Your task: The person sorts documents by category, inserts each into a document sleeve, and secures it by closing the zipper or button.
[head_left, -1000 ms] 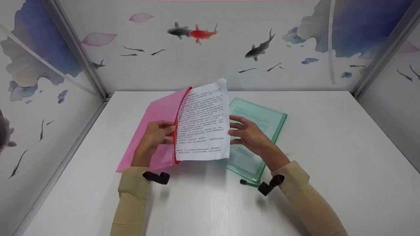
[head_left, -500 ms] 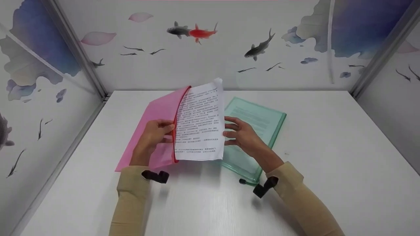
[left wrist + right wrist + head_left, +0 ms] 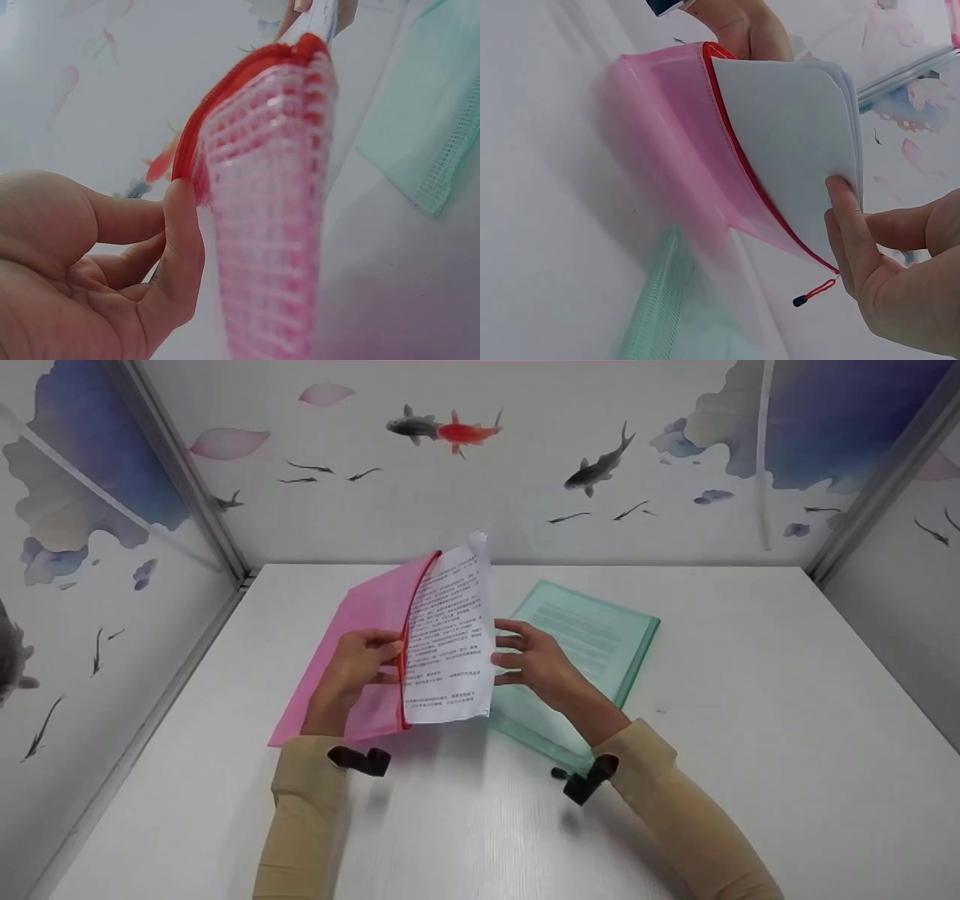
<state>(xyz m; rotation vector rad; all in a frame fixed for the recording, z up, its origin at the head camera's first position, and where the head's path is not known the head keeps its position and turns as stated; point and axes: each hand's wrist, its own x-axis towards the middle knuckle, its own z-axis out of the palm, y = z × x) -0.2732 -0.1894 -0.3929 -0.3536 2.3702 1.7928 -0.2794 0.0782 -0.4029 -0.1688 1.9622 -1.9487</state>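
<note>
A pink zip document pouch (image 3: 373, 598) with a red zipper edge (image 3: 196, 120) is tilted up on the left side of the table in the head view. My left hand (image 3: 354, 666) pinches the pouch at its mouth, thumb and finger on the zipper edge. Printed sheets of paper (image 3: 446, 641) in a stack stick out of that mouth to the right, their other end hidden inside the pink pouch. My right hand (image 3: 541, 661) grips the outer edge of the stack, fingers on one face and thumb on the other (image 3: 847, 225). A red zipper pull (image 3: 815, 292) dangles from the zipper's end.
Behind my right hand a green zip pouch (image 3: 615, 630) with printed paper inside lies on the white table (image 3: 750, 675). White walls (image 3: 480, 510) painted with fish and petals border the table at the back and sides.
My right hand has moved left with the paper stack, so less of it shows outside the pink pouch. The left hand keeps its place at the zipper edge.
</note>
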